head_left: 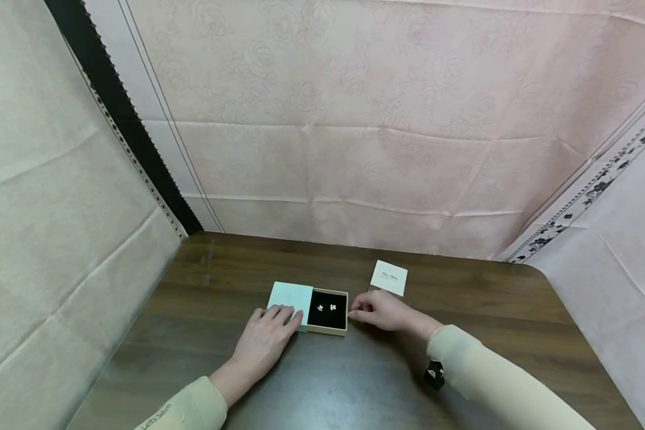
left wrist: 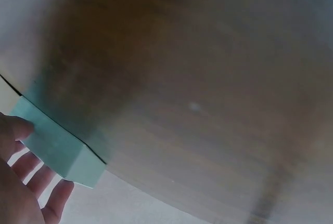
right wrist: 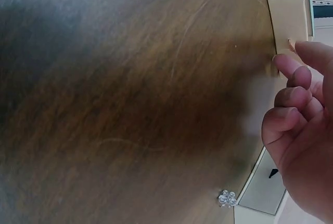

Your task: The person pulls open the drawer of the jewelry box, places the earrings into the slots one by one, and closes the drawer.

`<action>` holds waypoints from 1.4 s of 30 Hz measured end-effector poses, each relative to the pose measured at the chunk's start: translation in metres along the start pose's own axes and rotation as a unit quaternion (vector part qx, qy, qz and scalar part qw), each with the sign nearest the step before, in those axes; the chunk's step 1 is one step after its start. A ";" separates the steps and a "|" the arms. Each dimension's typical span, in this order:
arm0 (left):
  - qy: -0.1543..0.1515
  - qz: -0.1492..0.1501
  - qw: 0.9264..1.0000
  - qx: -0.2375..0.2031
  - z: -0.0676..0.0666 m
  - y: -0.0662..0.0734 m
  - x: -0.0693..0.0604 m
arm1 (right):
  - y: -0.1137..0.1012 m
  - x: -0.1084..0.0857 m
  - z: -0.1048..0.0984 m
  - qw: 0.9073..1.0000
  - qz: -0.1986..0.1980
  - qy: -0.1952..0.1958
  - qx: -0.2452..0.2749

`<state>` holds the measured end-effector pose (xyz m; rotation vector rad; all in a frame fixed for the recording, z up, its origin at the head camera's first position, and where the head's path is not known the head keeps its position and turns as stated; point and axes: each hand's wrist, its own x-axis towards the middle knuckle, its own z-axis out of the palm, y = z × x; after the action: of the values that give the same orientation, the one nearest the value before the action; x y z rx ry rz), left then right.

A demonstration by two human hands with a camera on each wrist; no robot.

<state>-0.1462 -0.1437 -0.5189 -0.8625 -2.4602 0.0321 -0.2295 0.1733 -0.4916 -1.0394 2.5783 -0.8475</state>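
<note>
A mint-green box sleeve (head_left: 291, 294) lies on the table, its drawer (head_left: 326, 329) sticking out to the right. Two small silvery pieces sit on the drawer's black lining (head_left: 328, 318). My left hand (head_left: 262, 340) grips the sleeve, fingers over its top; in the left wrist view my left hand (left wrist: 23, 182) has its thumb on the green side (left wrist: 57, 141). At the drawer's right end is my right hand (head_left: 384, 310). In the right wrist view my right hand (right wrist: 307, 146) has curled fingers, and thumb and forefinger pinch a thin tab (right wrist: 291, 45) on the drawer's end wall.
A white printed card (head_left: 389, 277) lies behind my right hand on the brown wooden table (head_left: 322, 382). Beside the card's edge in the right wrist view is a clear flower-shaped ornament (right wrist: 227, 198). Pale patterned cloth (head_left: 355, 119) hangs behind the table and at both sides.
</note>
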 end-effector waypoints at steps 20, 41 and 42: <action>0.017 0.006 1.000 -0.005 0.001 -0.001 0.000 | 0.000 0.007 0.007 1.000 0.004 -0.001 0.029; 0.005 0.003 1.000 0.000 -0.001 0.000 0.001 | -0.004 0.014 0.010 0.999 0.007 0.010 0.036; 0.006 0.003 1.000 -0.001 -0.001 0.000 0.001 | -0.004 0.015 0.011 0.999 0.005 0.011 0.035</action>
<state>-0.1462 -0.1431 -0.5179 -0.8681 -2.4468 0.0265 -0.2339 0.1559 -0.4976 -1.0008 2.5490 -0.9444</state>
